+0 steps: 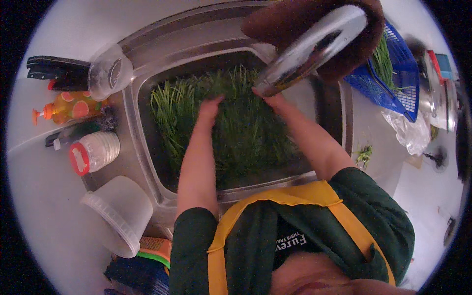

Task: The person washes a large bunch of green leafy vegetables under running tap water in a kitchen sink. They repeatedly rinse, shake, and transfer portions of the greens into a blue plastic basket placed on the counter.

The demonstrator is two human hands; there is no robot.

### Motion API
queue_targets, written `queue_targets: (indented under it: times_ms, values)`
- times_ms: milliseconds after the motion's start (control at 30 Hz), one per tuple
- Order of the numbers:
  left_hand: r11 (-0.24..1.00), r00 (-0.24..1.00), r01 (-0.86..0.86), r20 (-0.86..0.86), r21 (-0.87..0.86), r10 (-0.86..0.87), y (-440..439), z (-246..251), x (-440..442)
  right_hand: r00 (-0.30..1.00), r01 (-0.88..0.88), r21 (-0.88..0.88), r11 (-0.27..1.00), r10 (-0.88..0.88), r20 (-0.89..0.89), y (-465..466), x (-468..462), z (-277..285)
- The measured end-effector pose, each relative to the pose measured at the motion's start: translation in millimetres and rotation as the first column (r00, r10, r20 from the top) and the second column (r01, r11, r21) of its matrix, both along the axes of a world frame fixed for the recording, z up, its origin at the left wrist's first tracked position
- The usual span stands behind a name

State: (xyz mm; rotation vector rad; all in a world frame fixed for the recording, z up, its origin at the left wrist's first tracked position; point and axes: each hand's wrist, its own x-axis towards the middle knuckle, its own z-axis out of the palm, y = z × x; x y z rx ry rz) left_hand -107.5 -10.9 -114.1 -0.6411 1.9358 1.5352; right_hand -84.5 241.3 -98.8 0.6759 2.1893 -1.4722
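Observation:
A stainless-steel sink [145, 166] lies before me, with long, thin, grass-like greens [171, 97] spread through its basin, seemingly under water. My left hand [212, 107] reaches into the middle of them, its fingers mostly hidden among the leaves. To its right, my right hand [272, 99] is also down at the greens, largely covered from view by the chrome faucet [317, 51] that slants across the upper right. What either hand grips, if anything, is not visible.
Left of the sink are a clear plastic tub [110, 72], black-handled knives [59, 68], an orange pump bottle [73, 107], a red-lidded jar [99, 150] and a translucent bucket [125, 206]. At right stand a blue basket [402, 79] holding greens, a plastic bag [409, 129] and leafy scraps [364, 156].

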Motion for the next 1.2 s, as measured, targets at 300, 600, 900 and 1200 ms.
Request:
queue_targets:
  times_ms: [300, 600, 900, 1200]
  values:
    - [0.974, 0.990, -0.052, 0.142, 0.219, 0.021, 0, 29, -8, 0.999, 0.032, 0.072, 0.997, -0.032, 0.003, 5, 16, -6]
    - [0.991, 0.962, 0.037, 0.263, 0.129, -0.070, 12, 38, -14, 0.983, -0.182, 0.419, 0.889, 0.179, 0.047, 26, 18, 17]
    - [0.964, 0.978, -0.009, 0.204, 0.266, -0.047, -2, 62, -12, 0.932, -0.135, 0.648, 0.749, 0.318, -0.174, 10, 23, 73]
    - [0.980, 0.979, 0.084, 0.168, 0.182, -0.115, -8, 54, -11, 0.553, -0.524, 0.714, 0.464, 0.823, -0.129, -59, 13, 89]
